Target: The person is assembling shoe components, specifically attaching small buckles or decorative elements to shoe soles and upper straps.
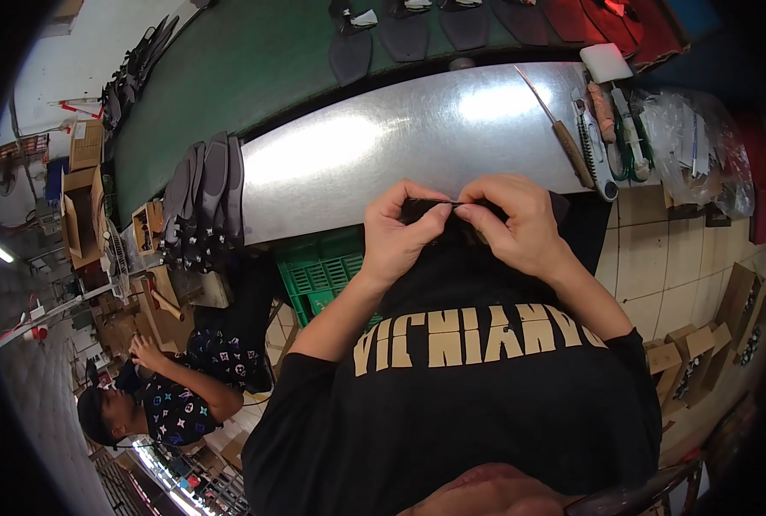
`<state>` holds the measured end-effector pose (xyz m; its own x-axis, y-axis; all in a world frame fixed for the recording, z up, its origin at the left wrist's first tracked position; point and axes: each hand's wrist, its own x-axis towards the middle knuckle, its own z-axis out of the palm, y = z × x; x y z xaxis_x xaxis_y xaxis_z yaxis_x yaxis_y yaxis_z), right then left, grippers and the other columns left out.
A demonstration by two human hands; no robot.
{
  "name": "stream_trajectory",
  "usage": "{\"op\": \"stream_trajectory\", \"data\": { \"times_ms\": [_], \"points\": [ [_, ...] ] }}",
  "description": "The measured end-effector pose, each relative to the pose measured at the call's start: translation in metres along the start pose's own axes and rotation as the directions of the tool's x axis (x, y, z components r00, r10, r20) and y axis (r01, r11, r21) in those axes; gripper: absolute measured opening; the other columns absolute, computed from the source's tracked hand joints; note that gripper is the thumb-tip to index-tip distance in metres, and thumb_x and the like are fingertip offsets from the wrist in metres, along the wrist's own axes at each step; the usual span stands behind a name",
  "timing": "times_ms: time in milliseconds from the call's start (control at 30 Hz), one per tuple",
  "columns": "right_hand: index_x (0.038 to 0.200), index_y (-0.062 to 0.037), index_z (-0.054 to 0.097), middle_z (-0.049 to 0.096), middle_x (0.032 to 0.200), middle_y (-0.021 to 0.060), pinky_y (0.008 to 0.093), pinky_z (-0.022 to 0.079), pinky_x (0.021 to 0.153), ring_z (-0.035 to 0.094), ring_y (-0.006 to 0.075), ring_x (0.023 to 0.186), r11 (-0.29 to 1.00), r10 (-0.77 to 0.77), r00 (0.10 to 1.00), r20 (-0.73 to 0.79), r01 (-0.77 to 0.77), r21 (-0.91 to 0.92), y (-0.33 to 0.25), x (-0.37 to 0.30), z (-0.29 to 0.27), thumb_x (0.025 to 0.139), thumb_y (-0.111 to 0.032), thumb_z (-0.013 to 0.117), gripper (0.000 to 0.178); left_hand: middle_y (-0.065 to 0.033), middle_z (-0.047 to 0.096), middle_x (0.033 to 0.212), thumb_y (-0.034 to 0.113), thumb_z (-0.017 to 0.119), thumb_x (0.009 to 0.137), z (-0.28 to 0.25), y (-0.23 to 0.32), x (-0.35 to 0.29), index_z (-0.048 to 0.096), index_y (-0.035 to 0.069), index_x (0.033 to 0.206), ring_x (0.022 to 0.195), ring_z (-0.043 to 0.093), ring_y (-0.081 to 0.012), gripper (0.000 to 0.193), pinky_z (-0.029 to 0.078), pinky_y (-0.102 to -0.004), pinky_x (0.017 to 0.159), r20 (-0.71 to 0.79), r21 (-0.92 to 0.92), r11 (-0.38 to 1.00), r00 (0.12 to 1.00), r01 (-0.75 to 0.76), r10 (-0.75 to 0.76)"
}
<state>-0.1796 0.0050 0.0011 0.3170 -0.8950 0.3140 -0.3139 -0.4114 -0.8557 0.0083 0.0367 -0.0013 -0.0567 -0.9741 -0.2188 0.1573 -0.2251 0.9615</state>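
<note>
My left hand (pixel 398 236) and my right hand (pixel 520 225) are close together in front of my chest, at the near edge of the metal work surface (pixel 340 172). Thumbs and fingers of both pinch a thin black piece (pixel 416 207), apparently part of a dark sandal. Most of it is hidden behind my fingers, and a dark end shows past my right hand. To the right of the hands, an awl (pixel 569 153) with a wooden handle lies on the metal. Beside it are a utility knife (pixel 595 148) and green-handled scissors (pixel 633 146).
Dark sandal soles (pixel 215 185) stand stacked at the left end of the metal surface. Beyond runs a green belt (pixel 228 95) carrying several sandals (pixel 349 52). A green crate (pixel 318 271) sits below, left. Clear plastic bags (pixel 701 146) lie right. A co-worker (pixel 177 396) is at lower left.
</note>
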Motion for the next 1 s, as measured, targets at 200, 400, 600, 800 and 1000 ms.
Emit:
{"op": "stream_trajectory", "data": {
  "times_ms": [200, 400, 600, 800, 1000],
  "points": [
    [0.107, -0.0040, 0.067, 0.065, 0.106, 0.0128, 0.0378, 0.047, 0.080, 0.061, 0.0293, 0.088, 0.958, -0.208, 0.954, -0.215, 0.154, -0.241, -0.002, 0.036, -0.027, 0.080, -0.009, 0.070, 0.028, -0.0054, 0.066, 0.091, 0.011, 0.065, 0.091, -0.039, -0.012, 0.016, 0.066, 0.001, 0.103, 0.077, 0.063, -0.0107, 0.015, 0.054, -0.0242, 0.065, -0.357, -0.097, 0.987, 0.930, -0.131, 0.088],
    [0.115, -0.0030, 0.065, 0.061, 0.105, 0.0144, 0.0384, 0.046, 0.082, 0.056, 0.0316, 0.090, 0.648, -0.023, 0.966, -0.257, -0.181, -0.740, 0.076, 0.020, -0.043, 0.083, -0.001, 0.062, 0.033, -0.0122, 0.058, 0.118, 0.013, 0.056, 0.095, -0.078, -0.040, 0.023, 0.052, 0.001, 0.125, 0.100, 0.064, -0.0253, 0.033, 0.060, -0.0394, 0.080, -0.310, -0.508, 0.844, 0.877, 0.174, -0.367],
    [0.113, -0.0016, 0.066, 0.058, 0.091, 0.0130, 0.0381, 0.045, 0.078, 0.055, 0.0311, 0.088, 0.859, 0.100, 0.964, -0.246, -0.208, -0.467, 0.085, -0.002, -0.021, 0.084, 0.001, 0.060, 0.030, -0.0175, 0.056, 0.127, 0.015, 0.056, 0.093, -0.060, -0.024, 0.023, 0.046, 0.003, 0.133, 0.111, 0.062, -0.0302, 0.044, 0.060, -0.0349, 0.081, -0.067, -0.668, 0.687, 0.897, 0.286, -0.438],
    [0.136, -0.0095, 0.052, 0.057, 0.069, -0.0008, 0.0205, 0.043, 0.061, 0.053, 0.0052, 0.065, 0.771, 0.413, 0.830, 0.377, -0.538, 0.341, 0.010, -0.016, 0.011, 0.092, -0.001, 0.050, 0.045, -0.0142, 0.062, 0.116, 0.020, 0.065, 0.089, -0.040, -0.030, 0.028, 0.055, 0.005, 0.119, 0.102, 0.064, -0.0247, 0.035, 0.057, -0.0255, 0.068, 0.097, -0.852, 0.375, 0.815, 0.364, -0.571],
    [0.148, -0.0098, 0.036, 0.058, 0.070, 0.0015, 0.0213, 0.044, 0.066, 0.055, 0.0068, 0.068, 0.621, 0.386, 0.830, 0.402, -0.557, 0.552, 0.010, -0.023, 0.032, 0.091, 0.001, 0.052, 0.060, -0.0067, 0.067, 0.092, 0.029, 0.072, 0.084, -0.021, -0.038, 0.034, 0.064, 0.008, 0.095, 0.082, 0.063, -0.0146, 0.025, 0.036, -0.0197, 0.044, 0.246, -0.881, 0.219, 0.802, 0.419, -0.544]
  ]
}}
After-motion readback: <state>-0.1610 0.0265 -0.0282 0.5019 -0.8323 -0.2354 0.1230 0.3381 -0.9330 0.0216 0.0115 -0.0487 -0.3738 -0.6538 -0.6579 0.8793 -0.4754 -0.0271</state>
